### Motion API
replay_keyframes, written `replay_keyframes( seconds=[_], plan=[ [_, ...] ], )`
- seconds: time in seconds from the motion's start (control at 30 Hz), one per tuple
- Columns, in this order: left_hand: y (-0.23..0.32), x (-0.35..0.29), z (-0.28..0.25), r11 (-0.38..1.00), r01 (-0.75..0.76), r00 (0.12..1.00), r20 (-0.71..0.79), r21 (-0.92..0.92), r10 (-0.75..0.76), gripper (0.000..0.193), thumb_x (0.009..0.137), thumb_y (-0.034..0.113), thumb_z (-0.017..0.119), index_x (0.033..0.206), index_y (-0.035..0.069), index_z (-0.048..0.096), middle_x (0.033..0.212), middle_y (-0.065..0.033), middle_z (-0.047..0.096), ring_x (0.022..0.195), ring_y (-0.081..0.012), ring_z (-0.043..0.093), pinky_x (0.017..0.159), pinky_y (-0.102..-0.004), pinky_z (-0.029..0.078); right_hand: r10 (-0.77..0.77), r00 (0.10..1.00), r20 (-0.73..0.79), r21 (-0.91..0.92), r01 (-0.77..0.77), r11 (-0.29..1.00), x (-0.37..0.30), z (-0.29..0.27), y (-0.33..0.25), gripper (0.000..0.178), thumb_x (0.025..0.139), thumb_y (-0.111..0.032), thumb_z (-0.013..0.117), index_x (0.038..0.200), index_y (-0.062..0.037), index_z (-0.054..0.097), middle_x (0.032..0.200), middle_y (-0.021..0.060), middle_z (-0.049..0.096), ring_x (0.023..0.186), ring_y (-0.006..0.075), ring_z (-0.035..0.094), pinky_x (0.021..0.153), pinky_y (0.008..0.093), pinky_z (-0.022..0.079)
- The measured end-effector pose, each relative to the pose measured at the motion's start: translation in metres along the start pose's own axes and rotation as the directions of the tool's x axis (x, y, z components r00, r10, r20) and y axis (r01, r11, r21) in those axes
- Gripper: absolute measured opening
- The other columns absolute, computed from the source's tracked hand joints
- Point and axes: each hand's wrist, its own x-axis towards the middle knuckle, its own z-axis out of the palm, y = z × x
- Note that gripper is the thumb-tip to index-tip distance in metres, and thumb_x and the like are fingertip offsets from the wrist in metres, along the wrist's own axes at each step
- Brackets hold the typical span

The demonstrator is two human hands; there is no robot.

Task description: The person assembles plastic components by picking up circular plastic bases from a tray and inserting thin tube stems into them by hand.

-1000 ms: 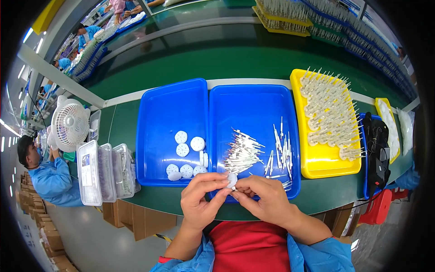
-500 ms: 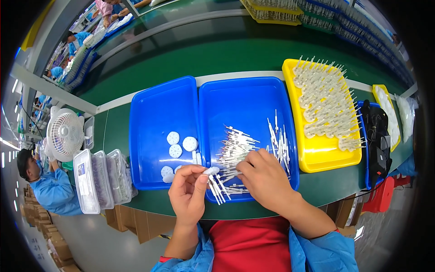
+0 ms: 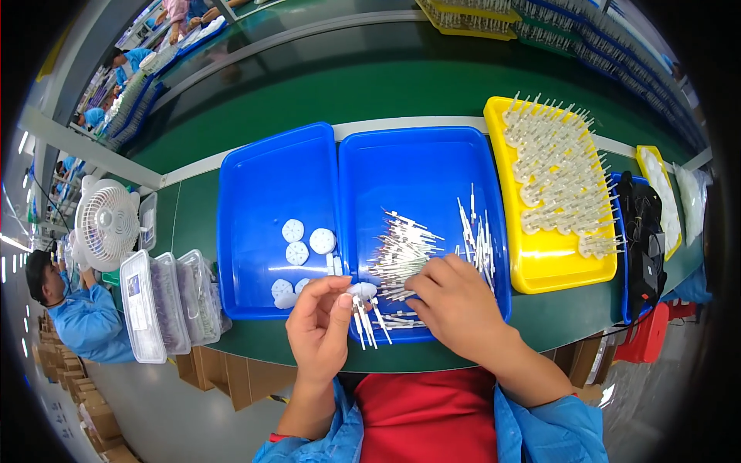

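Note:
Between the thumb and fingers of my left hand [image 3: 320,328] is a white round holder [image 3: 363,291]. Several thin white sticks [image 3: 369,322] hang down from it. My right hand [image 3: 455,301] has its fingers bent at the near edge of a pile of thin white sticks [image 3: 405,251]; whether its fingertips pinch one is hidden. The pile lies in the middle blue tray [image 3: 417,162], with more sticks along that tray's right side. In the left blue tray [image 3: 274,185] lie several white round discs with holes [image 3: 296,252].
To the right, a yellow tray [image 3: 552,270] carries filled holders with upright sticks. Beyond it are black cables [image 3: 644,224]. Clear plastic boxes [image 3: 158,305] and a white fan [image 3: 108,220] stand left, near a co-worker [image 3: 77,312] in blue. A green surface [image 3: 347,81] runs behind.
The holder in my left hand has tilted slightly, and its sticks hang at a changed angle. My right hand stays at the pile with little movement. The view has shifted slightly.

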Motion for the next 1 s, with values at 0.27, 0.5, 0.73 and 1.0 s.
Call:
replay_keyframes(
  seconds=[0.27, 0.5, 0.73, 1.0],
  plan=[
    [-0.003, -0.001, -0.005, 0.989, -0.061, 0.998, 0.018, 0.136, 0.059, 0.02, 0.115, 0.001, 0.069, 0.134, -0.005, 0.072, 0.113, -0.0109, 0.079, 0.103, -0.0177, 0.08, 0.088, -0.0297, 0.062, 0.04, 0.999, 0.01, 0.038, -0.04, 0.998, -0.006, 0.007, 0.008, 0.018, 0.095, -0.012, 0.082, 0.109, -0.0084, 0.072, 0.105, 0.0105, 0.066, 0.103, 0.0332, 0.065, 0.09, 0.0455, 0.055],
    [-0.004, -0.002, -0.006, 0.993, -0.041, 0.999, 0.015, 0.11, 0.039, 0.024, 0.114, -0.003, 0.069, 0.137, -0.005, 0.072, 0.118, -0.0106, 0.079, 0.105, -0.0143, 0.078, 0.088, -0.0267, 0.059, 0.026, 0.997, 0.069, 0.01, -0.027, 1.0, -0.003, 0.004, 0.003, 0.016, 0.095, -0.011, 0.081, 0.107, -0.0073, 0.07, 0.105, 0.0111, 0.065, 0.103, 0.0344, 0.066, 0.09, 0.047, 0.055],
    [0.0, -0.002, -0.005, 0.989, -0.022, 0.999, 0.026, 0.145, 0.018, 0.027, 0.114, -0.002, 0.068, 0.141, -0.005, 0.07, 0.12, -0.0121, 0.081, 0.104, -0.0125, 0.076, 0.087, -0.0256, 0.059, 0.051, 0.994, 0.093, 0.104, -0.061, 0.993, -0.006, 0.0, 0.005, 0.016, 0.095, -0.01, 0.081, 0.107, -0.0062, 0.07, 0.103, 0.0124, 0.067, 0.101, 0.0358, 0.066, 0.092, 0.0469, 0.055],
    [0.002, -0.002, -0.006, 0.985, -0.031, 0.999, 0.042, 0.167, 0.025, 0.028, 0.115, -0.002, 0.068, 0.142, -0.005, 0.07, 0.121, -0.0125, 0.08, 0.105, -0.0133, 0.077, 0.088, -0.0256, 0.059, 0.088, 0.993, 0.084, 0.179, -0.102, 0.979, -0.005, -0.005, 0.0, 0.013, 0.095, -0.012, 0.085, 0.102, -0.0059, 0.076, 0.104, 0.012, 0.07, 0.101, 0.0357, 0.067, 0.091, 0.0459, 0.056]
  ],
)
